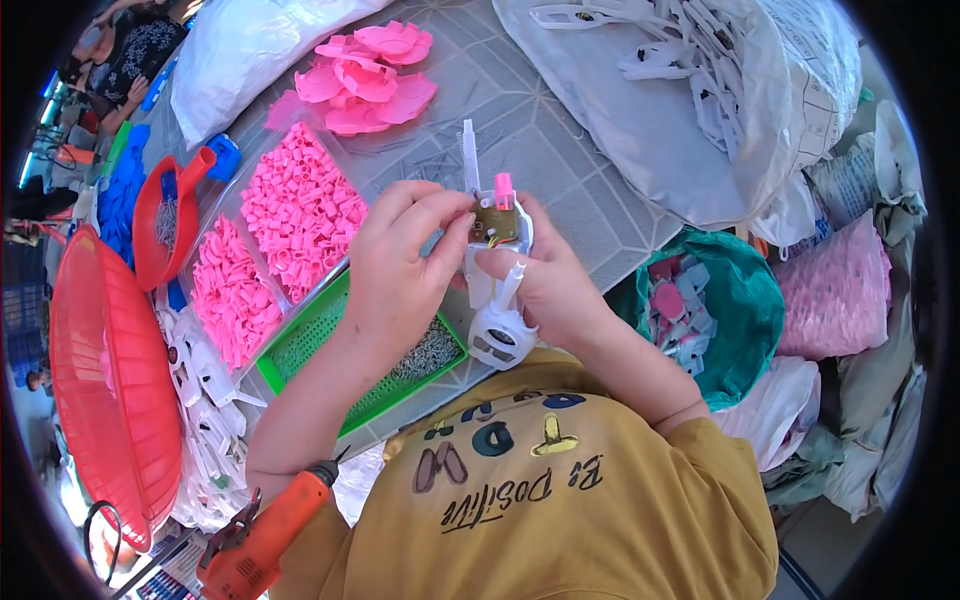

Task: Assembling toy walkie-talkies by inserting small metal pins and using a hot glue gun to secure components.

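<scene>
My right hand (560, 270) is wrapped round a white plastic toy-like housing (502, 335), holding it above the table near my body. The housing has a rounded end, and a narrow toothed white strip (469, 155) sticks up at its far end. A small brown-green circuit board (496, 222) with thin wires lies in the open housing, and a pink cap-like piece (503, 190) stands at its far edge. At the board's left edge my left hand (405, 245) is closed in a pinch; whatever is between the fingertips is too small to make out.
A green tray (365, 425) with small metal screws lies under my left forearm. Clear bins hold small pink parts (300, 205); pink shells (365, 80) lie beyond. An orange electric screwdriver (265, 540) is at lower left. A green bag (755, 310) of parts stands at right.
</scene>
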Action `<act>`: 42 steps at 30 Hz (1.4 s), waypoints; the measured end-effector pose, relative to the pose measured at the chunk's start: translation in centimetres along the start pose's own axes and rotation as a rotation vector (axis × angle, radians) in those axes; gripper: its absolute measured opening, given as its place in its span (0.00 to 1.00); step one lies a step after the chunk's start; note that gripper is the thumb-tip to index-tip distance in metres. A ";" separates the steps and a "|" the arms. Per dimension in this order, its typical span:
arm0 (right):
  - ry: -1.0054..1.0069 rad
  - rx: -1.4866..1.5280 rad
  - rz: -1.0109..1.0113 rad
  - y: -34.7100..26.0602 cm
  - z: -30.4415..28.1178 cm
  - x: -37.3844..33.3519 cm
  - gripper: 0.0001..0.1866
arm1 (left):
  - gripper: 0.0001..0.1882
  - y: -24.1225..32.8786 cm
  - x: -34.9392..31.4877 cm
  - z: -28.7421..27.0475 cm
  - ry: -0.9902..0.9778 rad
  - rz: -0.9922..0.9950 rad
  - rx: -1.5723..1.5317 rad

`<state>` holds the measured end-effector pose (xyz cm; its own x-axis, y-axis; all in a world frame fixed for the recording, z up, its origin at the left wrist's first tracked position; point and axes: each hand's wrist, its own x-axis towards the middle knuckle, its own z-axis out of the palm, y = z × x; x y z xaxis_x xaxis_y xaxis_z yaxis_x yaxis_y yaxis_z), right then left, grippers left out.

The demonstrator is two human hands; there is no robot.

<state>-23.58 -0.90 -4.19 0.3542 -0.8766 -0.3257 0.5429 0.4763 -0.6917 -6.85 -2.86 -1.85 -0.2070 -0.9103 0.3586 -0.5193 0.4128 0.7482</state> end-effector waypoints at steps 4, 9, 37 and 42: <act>-0.004 0.034 -0.001 0.1 0.3 -0.3 0.32 | 0.09 -0.6 -0.1 0.2 0.026 0.125 0.129; -0.011 0.064 -0.008 0.5 0.2 -0.3 0.32 | 0.08 -0.6 -0.4 0.4 0.043 0.078 0.090; 0.135 0.088 -0.160 -1.0 -0.8 0.7 0.30 | 0.44 2.1 -3.7 0.9 -0.211 0.143 0.099; 0.048 -0.047 -0.170 -0.5 0.3 -0.2 0.30 | 0.12 1.1 -0.6 0.8 0.061 -0.115 -0.132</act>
<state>-23.70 -0.90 -3.63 0.2230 -0.9471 -0.2309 0.5549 0.3181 -0.7687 -7.91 -1.87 -1.72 -0.1000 -0.9499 0.2962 -0.4221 0.3101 0.8519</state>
